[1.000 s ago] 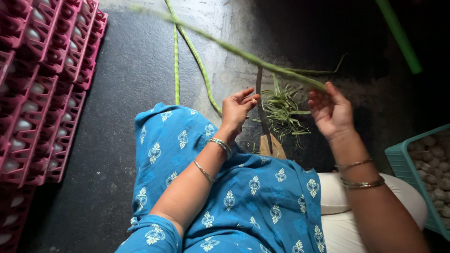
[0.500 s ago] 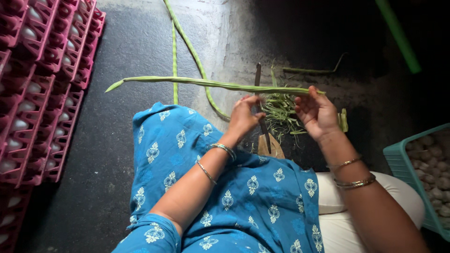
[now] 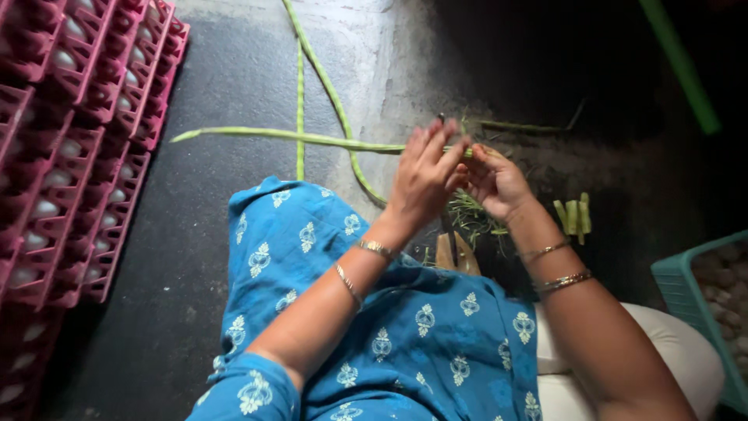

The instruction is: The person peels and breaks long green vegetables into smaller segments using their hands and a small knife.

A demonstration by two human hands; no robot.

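Both hands are meeting on one long green pod [image 3: 312, 139]: the left hand [image 3: 425, 175] is pressing its flat, extended fingers against the pod's right end, while the right hand [image 3: 492, 179] is curling its grip closed around that same end. From there the pod is stretching out level to the left — hanging above the dark floor [image 3: 179, 257]. Far left, pink egg trays [image 3: 70, 148] are standing stacked. Two more long pods [image 3: 327, 86] are lying on the floor beyond. Right of the hands, cut green pieces [image 3: 573, 216] are sitting together, and a teal crate [image 3: 686, 288] is showing at the edge.
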